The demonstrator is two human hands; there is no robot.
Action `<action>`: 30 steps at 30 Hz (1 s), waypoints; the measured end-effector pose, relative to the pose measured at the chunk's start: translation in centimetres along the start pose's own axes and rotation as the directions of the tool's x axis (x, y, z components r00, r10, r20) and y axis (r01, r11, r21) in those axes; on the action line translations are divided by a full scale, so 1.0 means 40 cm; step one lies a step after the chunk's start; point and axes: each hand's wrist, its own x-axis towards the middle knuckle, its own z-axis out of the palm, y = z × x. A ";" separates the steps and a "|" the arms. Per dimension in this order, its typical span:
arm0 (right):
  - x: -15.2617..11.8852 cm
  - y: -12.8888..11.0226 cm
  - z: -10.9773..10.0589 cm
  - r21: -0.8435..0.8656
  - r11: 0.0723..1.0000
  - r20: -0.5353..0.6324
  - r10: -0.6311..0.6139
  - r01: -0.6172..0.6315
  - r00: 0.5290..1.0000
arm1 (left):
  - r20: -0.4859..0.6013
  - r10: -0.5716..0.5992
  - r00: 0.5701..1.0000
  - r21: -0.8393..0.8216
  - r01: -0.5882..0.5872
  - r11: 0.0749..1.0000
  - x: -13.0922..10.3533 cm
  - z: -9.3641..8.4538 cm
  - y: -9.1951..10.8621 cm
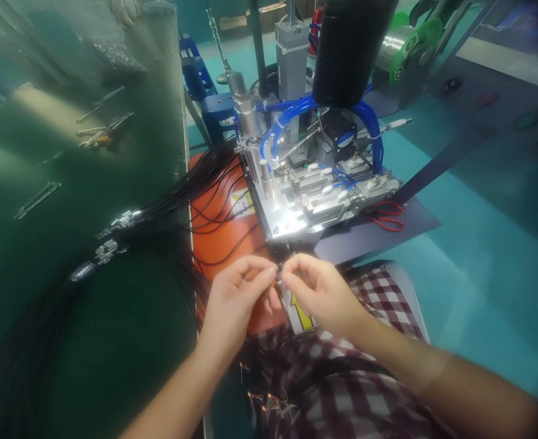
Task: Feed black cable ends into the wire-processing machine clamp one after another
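My left hand [244, 289] and my right hand [321, 292] meet close together in front of the machine, above my lap. Each is closed in a pinch, thumb against forefinger. Something tiny lies between the fingertips, too small and hidden to name. Just beyond the fingers stands the machine's bright metal plate [290, 224]. Beside my left hand, thin black cables [216, 180] run over an orange base [225, 247]. Cable ends with bare copper-coloured tips [271, 403] hang by the checked cloth [342, 396] on my lap.
Blue air tubes [291, 113] and a black hose [354, 55] crowd the machine. A green-flanged wire spool [401, 49] is at upper right. On the dark green table [113, 341] at left lie cable bundles with metal connectors [107, 250]. Red-handled scissors or pliers [388, 218] lie at right.
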 end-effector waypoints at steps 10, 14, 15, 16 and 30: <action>0.004 -0.003 0.006 0.002 1.000 -0.001 0.005 -0.005 1.000 | -0.030 -0.013 0.999 -0.084 0.011 0.996 0.004 -0.004 0.004; 0.004 -0.015 0.010 0.081 0.993 0.047 0.076 -0.080 0.996 | -0.033 -0.007 0.999 -0.188 0.000 0.982 0.010 -0.002 0.004; 0.006 -0.018 0.009 0.113 0.989 0.059 0.091 -0.097 0.994 | -0.022 -0.006 1.000 -0.183 0.002 0.983 0.010 -0.003 0.006; 0.007 -0.020 0.008 0.144 0.984 0.067 0.101 -0.109 0.993 | -0.010 -0.002 1.000 -0.160 0.000 0.987 0.010 -0.005 0.009; 0.010 -0.007 -0.016 0.073 0.996 -0.020 0.061 -0.059 0.998 | -0.065 0.057 0.996 0.174 -0.044 0.984 -0.003 -0.009 0.007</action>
